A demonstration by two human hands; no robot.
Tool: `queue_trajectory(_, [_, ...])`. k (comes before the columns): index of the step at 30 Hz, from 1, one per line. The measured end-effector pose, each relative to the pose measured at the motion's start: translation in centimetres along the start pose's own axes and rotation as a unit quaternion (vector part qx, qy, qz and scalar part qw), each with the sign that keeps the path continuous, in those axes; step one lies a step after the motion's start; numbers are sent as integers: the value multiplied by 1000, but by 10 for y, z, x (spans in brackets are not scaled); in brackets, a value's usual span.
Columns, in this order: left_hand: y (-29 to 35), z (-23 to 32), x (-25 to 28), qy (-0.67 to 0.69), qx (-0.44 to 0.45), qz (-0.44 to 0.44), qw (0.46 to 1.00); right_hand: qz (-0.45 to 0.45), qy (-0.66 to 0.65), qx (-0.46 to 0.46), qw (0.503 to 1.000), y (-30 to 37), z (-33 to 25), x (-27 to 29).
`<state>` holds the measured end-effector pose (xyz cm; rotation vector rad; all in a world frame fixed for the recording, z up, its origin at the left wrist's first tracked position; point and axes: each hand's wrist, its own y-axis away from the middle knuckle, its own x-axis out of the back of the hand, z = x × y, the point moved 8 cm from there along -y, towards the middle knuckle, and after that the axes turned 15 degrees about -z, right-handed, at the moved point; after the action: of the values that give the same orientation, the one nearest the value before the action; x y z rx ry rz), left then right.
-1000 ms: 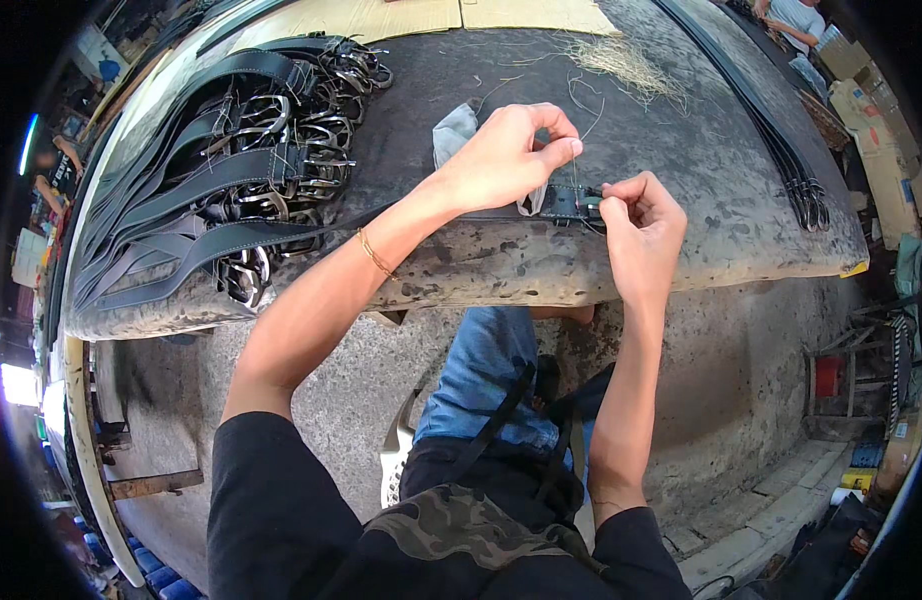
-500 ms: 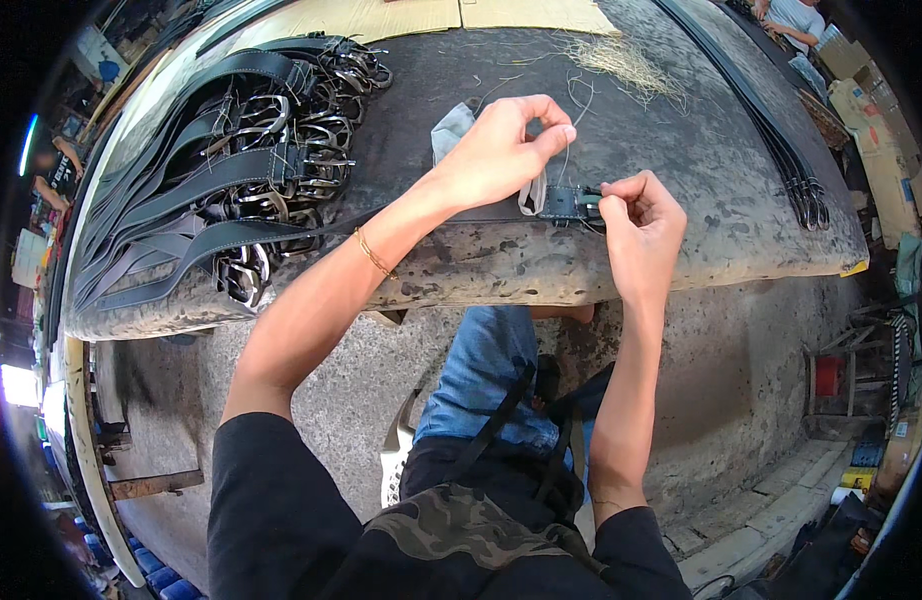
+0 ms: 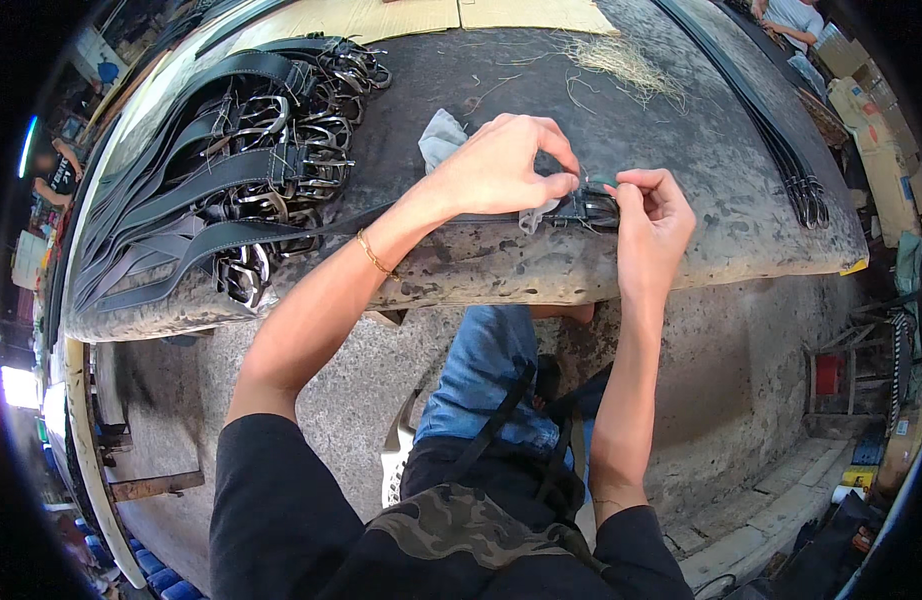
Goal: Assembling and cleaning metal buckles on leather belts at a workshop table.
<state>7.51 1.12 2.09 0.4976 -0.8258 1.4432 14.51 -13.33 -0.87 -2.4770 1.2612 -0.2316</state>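
Observation:
A black belt (image 3: 481, 217) with pale stitching lies along the near edge of the padded table, its metal buckle (image 3: 603, 210) between my two hands. Over the buckle end my left hand (image 3: 511, 165) pinches with thumb and forefinger, seemingly on a fine thread whose length is hard to make out. Bits of thin grey cloth (image 3: 441, 138) stick out on both sides of that hand. My right hand (image 3: 656, 215) is closed, thumb and forefinger together just above the buckle's right side; what they grip is too small to name.
A pile of black belts (image 3: 196, 190) with metal buckles fills the table's left side. Loose pale threads (image 3: 621, 68) lie at the back. Thin black straps (image 3: 751, 110) run down the right. Cardboard (image 3: 381, 15) covers the far edge. Another person (image 3: 793, 20) sits at upper right.
My left hand has come down from above the belt, where a thread stretched beneath it, to the buckle end. My right hand has shifted slightly right; the buckle shows more fully.

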Motion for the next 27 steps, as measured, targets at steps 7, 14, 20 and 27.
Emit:
queue_trajectory(7, [-1, -4, -2, -17, 2, -11, 1000, -35, 50, -21, 998, 1, -5, -9])
queue_trajectory(14, [-1, -4, -3, -53, 4, -10, 999, -44, 71, -29, 996, 1, -4, -11])
queue_trajectory(20, [0, -3, -5, -59, 18, -22, 998, -47, 82, -22, 995, 1, -5, -12])
queue_trajectory(27, [1, -2, -5, -73, 6, -16, 997, -44, 96, -22, 994, 1, -5, -13])
